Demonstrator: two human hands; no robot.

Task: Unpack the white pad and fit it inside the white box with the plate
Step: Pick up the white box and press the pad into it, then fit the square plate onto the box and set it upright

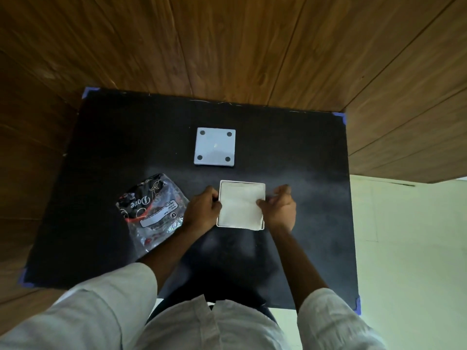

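step: white pad point(240, 205) is being pressed into white box point(262, 224), mid-worktop point(303, 152) | left hand point(202, 210) clasped on box's left wall | right hand point(279, 208) curled, pad's right edge pressed | plate point(214, 147) lies apart beyond, emptied wrapper point(151, 208) left | next, judged: pad flattened, plate fetched and laid on top

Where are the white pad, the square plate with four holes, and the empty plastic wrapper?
white pad point(240, 207), head view, centre of its surface.
square plate point(214, 147), head view, middle between its holes.
plastic wrapper point(151, 210), head view, printed label.
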